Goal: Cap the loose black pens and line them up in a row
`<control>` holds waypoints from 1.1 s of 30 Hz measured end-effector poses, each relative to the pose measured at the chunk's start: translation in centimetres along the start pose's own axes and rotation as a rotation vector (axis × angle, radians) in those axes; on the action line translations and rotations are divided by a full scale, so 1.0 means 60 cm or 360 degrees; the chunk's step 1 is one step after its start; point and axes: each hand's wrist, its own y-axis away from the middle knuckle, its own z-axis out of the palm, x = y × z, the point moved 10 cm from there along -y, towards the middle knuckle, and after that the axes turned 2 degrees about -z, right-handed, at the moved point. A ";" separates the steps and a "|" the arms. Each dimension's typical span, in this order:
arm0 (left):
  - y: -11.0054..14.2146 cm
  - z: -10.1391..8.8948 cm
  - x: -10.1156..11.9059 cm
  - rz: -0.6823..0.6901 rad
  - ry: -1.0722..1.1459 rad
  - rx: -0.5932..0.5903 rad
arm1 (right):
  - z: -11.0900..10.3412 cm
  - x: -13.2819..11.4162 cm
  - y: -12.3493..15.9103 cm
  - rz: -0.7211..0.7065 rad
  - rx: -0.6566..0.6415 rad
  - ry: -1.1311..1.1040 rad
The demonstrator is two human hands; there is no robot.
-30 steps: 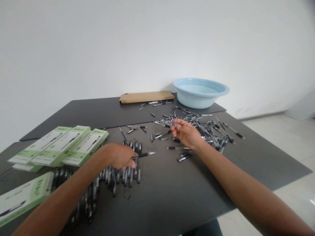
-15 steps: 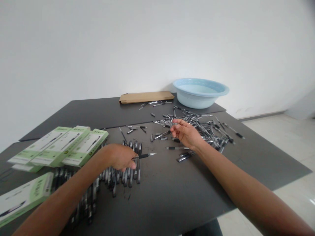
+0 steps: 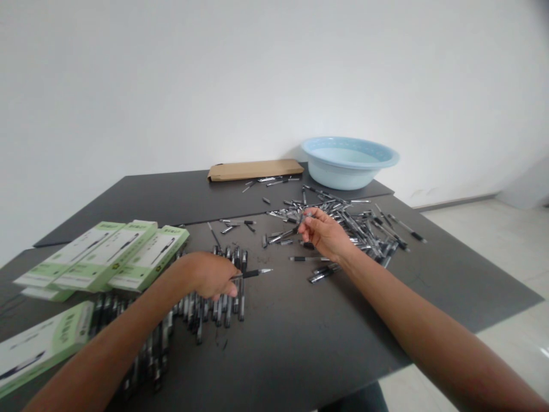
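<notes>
My left hand point(image 3: 217, 276) is closed around an uncapped gel pen point(image 3: 252, 273). Its black grip and clear tip stick out to the right. Under and beside this hand, many capped pens point(image 3: 206, 312) lie side by side in rows, partly hidden by my forearm. My right hand point(image 3: 323, 232) pinches a small grey piece, apparently a pen cap point(image 3: 307, 215), mostly covered by the fingers. It hovers at the left edge of a heap of loose pens and caps point(image 3: 364, 229). A single uncapped pen point(image 3: 306, 258) lies just below this hand.
Green-and-white pen boxes point(image 3: 107, 252) are stacked on the left, with another box point(image 3: 43, 349) nearer me. A flat brown cardboard piece point(image 3: 257, 169) and a light blue basin point(image 3: 349, 163) stand at the back by the wall. Several pens point(image 3: 274, 180) lie before the cardboard.
My right fingers have shifted slightly around the small piece, which shows a little more between thumb and forefinger. The left hand and its pen have hardly moved.
</notes>
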 end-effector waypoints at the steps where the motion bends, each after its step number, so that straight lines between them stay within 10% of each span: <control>1: 0.000 0.001 0.000 -0.0007 -0.0009 -0.0010 | -0.001 0.000 0.000 -0.0004 0.0011 0.0020; 33: 0.007 -0.003 0.009 -0.0017 -0.0044 0.0002 | -0.038 0.017 -0.008 0.0068 0.0202 -0.0217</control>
